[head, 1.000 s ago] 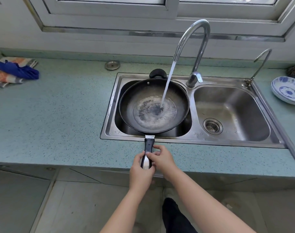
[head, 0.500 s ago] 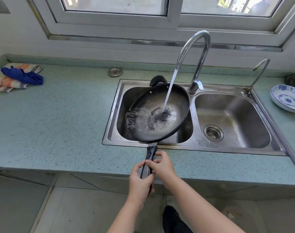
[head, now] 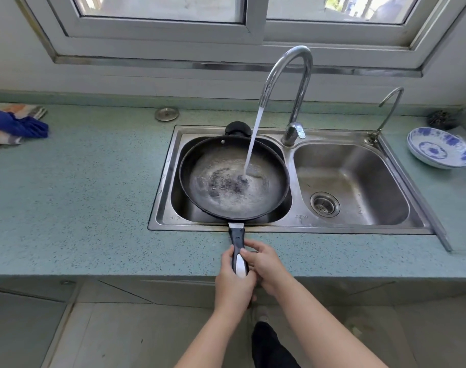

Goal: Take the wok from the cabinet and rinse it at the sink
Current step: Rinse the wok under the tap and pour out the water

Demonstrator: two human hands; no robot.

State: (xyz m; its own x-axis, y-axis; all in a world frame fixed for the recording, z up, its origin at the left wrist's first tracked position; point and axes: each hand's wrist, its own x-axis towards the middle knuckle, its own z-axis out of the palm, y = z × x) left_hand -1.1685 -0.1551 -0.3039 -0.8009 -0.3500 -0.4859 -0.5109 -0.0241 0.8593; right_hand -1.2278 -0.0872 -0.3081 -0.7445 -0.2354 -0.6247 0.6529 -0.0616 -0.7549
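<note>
A black wok (head: 200,187) sits over the left basin of the steel double sink (head: 293,224), roughly level. Its long black and white handle (head: 238,248) points toward me across the counter edge. A tall chrome faucet (head: 293,75) pours a stream of water (head: 251,144) into the wok, and foamy water pools in its bottom. My left hand (head: 233,280) and my right hand (head: 266,264) are both wrapped around the handle, side by side.
The right basin (head: 359,166) holds only its drain strainer (head: 324,204). A small second tap (head: 385,110) stands at the back right. A blue-and-white dish (head: 439,150) sits on the teal counter (head: 80,195) at right; folded cloths (head: 14,126) lie far left; a metal sink plug (head: 166,114) rests behind the sink.
The wok tipped down to the left half a second ago and has swung back to nearly level. Water keeps running into it. Both hands stay on the handle.
</note>
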